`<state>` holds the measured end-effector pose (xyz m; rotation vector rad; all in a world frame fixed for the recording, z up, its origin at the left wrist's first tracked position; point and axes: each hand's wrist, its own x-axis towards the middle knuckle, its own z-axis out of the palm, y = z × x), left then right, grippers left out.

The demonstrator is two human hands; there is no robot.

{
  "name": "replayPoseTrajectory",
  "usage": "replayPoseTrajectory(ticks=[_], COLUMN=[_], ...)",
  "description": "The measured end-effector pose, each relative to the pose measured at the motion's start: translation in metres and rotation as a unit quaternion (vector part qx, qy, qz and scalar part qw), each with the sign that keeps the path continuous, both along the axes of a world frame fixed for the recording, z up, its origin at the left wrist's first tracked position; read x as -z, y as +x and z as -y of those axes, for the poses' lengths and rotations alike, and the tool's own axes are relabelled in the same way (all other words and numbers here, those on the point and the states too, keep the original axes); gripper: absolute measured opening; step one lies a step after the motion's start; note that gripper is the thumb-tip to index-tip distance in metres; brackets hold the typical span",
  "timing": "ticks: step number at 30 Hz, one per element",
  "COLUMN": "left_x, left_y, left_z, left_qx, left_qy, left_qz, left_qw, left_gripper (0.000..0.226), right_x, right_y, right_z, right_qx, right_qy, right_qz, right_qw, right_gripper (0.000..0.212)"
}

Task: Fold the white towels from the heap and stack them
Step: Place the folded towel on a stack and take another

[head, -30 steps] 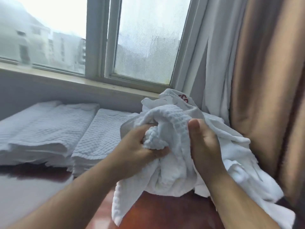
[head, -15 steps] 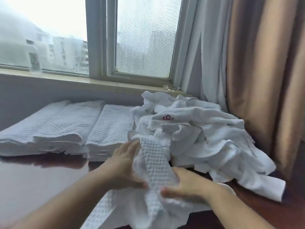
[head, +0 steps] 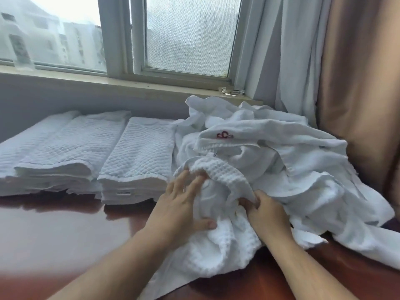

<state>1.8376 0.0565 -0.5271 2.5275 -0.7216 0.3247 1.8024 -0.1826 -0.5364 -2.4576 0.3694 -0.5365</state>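
- Hands are both down on one waffle-weave towel [head: 220, 245], which lies bunched on the front edge of the dark wooden table [head: 54, 234], against the near side of the heap [head: 281, 152].
- Left hand [head: 181, 204] lies flat on the towel's left side. Its fingers are spread and fairly straight, the fingertips touch a raised fold, and the thumb presses into the cloth lower down.
- Right hand [head: 266, 213] has its fingers curled in, pinching the end of a thick waffle-textured band of the same towel that arches up and over between the two hands.
- Loose cloth from that towel spills toward the camera, one corner trailing under the left forearm.
- Behind it the heap is a crumpled mound of white towels on the right half of the table, reaching back to the windowsill [head: 129, 83]. One towel near the top shows a small red embroidered mark [head: 224, 134].
- To the left of the heap are two piles. The nearer folded stack [head: 138, 156] sits just beside the heap, and the wider folded stack [head: 54, 152] is next to it on the far left. Both are quilted-looking and squared up.
- Up top there is a window [head: 190, 35] with hazy glass and pale buildings outside.
- A white curtain [head: 292, 50] hangs at right, with a brown curtain [head: 363, 83] beside it, right up against the heap.
- Something small and clear [head: 231, 92] rests on the sill, too blurred to name.
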Motion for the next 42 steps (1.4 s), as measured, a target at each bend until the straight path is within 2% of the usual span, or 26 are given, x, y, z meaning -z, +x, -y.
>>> replayPoseTrajectory(ticks=[3, 7, 13, 18, 21, 23, 25, 26, 28, 30, 32, 34, 35, 37, 38, 40, 42], left_x=[0.005, 0.010, 0.014, 0.011, 0.010, 0.009, 0.007, 0.007, 0.008, 0.007, 0.006, 0.012, 0.014, 0.015, 0.017, 0.006, -0.010], left_y=[0.012, 0.020, 0.020, 0.014, 0.006, -0.001, -0.010, -0.017, -0.036, -0.057, -0.069, -0.068, -0.069, -0.069, -0.067, -0.061, -0.048], left_z=[0.007, 0.012, 0.010, 0.002, 0.003, 0.001, -0.003, -0.005, -0.001, 0.003, 0.001, -0.005, -0.009, -0.018, -0.024, -0.029, -0.034], left_qx=[-0.020, -0.030, -0.016, -0.042, -0.057, -0.062, -0.056, -0.036, 0.039, 0.095, 0.087, 0.040, 0.021, -0.001, -0.009, -0.035, -0.038], left_qy=[-0.041, -0.063, -0.138, -0.241, -0.247, -0.278, -0.355, -0.401, -0.481, -0.542, -0.627, -0.666, -0.670, -0.672, -0.649, -0.617, -0.572], left_qz=[0.008, 0.023, 0.035, 0.053, 0.047, 0.006, -0.090, -0.146, -0.228, -0.275, -0.300, -0.301, -0.296, -0.283, -0.258, -0.248, -0.259], left_qw=[0.999, 0.997, 0.990, 0.968, 0.966, 0.959, 0.929, 0.904, 0.846, 0.788, 0.713, 0.681, 0.680, 0.685, 0.716, 0.746, 0.777], left_gripper=[0.104, 0.099, 0.104, 0.085, 0.089, 0.095, 0.102, 0.103, 0.088, 0.067, 0.055, 0.060, 0.058, 0.039, 0.037, 0.057, 0.047], right_x=[0.005, 0.003, -0.002, -0.011, -0.017, -0.022, -0.025, -0.027, -0.029, -0.028, -0.027, -0.029, -0.032, -0.041, -0.046, -0.061, -0.079], right_y=[0.012, 0.022, 0.026, 0.016, 0.007, -0.002, -0.013, -0.019, -0.032, -0.045, -0.052, -0.056, -0.058, -0.060, -0.061, -0.064, -0.068], right_z=[0.005, 0.011, 0.014, 0.009, 0.000, -0.009, -0.017, -0.022, -0.039, -0.060, -0.075, -0.081, -0.082, -0.081, -0.080, -0.077, -0.069], right_qx=[-0.019, -0.078, -0.137, -0.152, -0.164, -0.216, -0.275, -0.302, -0.346, -0.359, -0.310, -0.260, -0.253, -0.267, -0.283, -0.340, -0.405], right_qy=[-0.011, 0.000, 0.035, 0.086, 0.152, 0.305, 0.415, 0.428, 0.398, 0.388, 0.409, 0.420, 0.424, 0.421, 0.411, 0.382, 0.364], right_qz=[0.070, 0.104, 0.096, 0.065, 0.034, -0.005, -0.034, -0.050, -0.069, -0.068, -0.042, -0.010, -0.004, -0.008, -0.012, -0.026, -0.054], right_qw=[0.997, 0.991, 0.985, 0.982, 0.974, 0.928, 0.867, 0.850, 0.847, 0.846, 0.857, 0.869, 0.870, 0.867, 0.866, 0.859, 0.837], right_gripper=[0.025, 0.037, 0.033, 0.041, 0.062, 0.082, 0.088, 0.088, 0.086, 0.073, 0.062, 0.045, 0.037, 0.030, 0.028, 0.029, 0.030])
